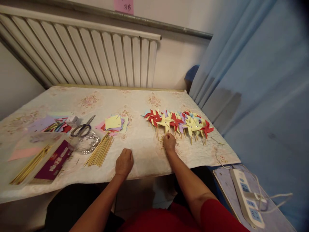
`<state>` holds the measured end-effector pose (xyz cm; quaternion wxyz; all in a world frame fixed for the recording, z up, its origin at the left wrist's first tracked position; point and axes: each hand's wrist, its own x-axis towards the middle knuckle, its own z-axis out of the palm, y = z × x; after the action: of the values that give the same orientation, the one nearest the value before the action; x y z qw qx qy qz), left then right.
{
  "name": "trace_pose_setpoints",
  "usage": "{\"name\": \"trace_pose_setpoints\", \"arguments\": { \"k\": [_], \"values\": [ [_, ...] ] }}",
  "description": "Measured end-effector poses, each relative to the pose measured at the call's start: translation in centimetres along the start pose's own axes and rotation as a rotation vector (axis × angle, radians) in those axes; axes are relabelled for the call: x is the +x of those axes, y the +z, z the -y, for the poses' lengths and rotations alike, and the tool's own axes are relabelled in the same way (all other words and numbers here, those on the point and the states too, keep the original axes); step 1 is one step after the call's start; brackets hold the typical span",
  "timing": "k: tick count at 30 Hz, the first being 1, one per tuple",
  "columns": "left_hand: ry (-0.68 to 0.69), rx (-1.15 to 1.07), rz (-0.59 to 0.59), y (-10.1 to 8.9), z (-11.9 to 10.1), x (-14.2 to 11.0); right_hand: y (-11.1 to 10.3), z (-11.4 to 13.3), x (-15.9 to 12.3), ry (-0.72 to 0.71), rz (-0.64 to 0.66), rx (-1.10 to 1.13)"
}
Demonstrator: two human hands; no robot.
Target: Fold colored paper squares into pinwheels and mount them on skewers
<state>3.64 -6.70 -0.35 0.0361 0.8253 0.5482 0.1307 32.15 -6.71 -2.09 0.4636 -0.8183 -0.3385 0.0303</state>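
My right hand is closed at the lower end of a yellow paper pinwheel, its fingers pinched around the thin stick. That pinwheel is at the front of a cluster of finished pinwheels, among them a red pinwheel and another yellow pinwheel on wooden sticks. On the tablecloth, my left hand rests as a loose fist with nothing showing in it. Nearest to it is a bundle of wooden sticks. Behind the bundle is a stack of coloured paper squares.
At the left are scissors, a clear dish of silvery pins, a small white box and paper scraps. A plastic container holds more sticks beside a purple box. A power strip lies at lower right.
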Motion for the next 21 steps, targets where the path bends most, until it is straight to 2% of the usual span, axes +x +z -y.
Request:
{"name": "trace_pose_setpoints", "arguments": {
  "k": [21],
  "values": [
    [0.011,0.012,-0.012,0.2,0.1,0.1,0.5,0.4,1.1,0.032,-0.018,-0.041]
  ]
}}
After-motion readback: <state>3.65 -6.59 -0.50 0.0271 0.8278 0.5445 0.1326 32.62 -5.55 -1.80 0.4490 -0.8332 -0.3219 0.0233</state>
